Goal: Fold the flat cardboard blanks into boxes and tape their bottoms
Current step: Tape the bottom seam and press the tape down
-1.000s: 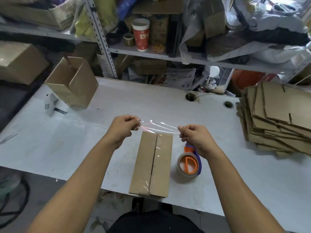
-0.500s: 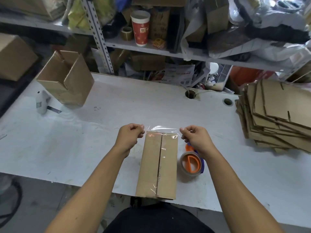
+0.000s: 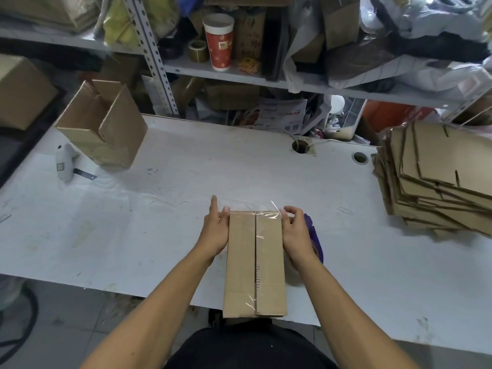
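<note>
Both hands have dropped from holding a clear tape strip in the air to the far end of the box [image 3: 254, 262], which lies on the near edge of the white tabletop [image 3: 186, 209]. Left hand [image 3: 216, 230] presses flat, fingers straight, against the box's left side; right hand [image 3: 294, 233] curls on its right side, pinching the tape strip [image 3: 269, 213] over the far edge. Flat blanks [image 3: 439, 177] are stacked far right; a finished box [image 3: 103, 126] stands far left.
</note>
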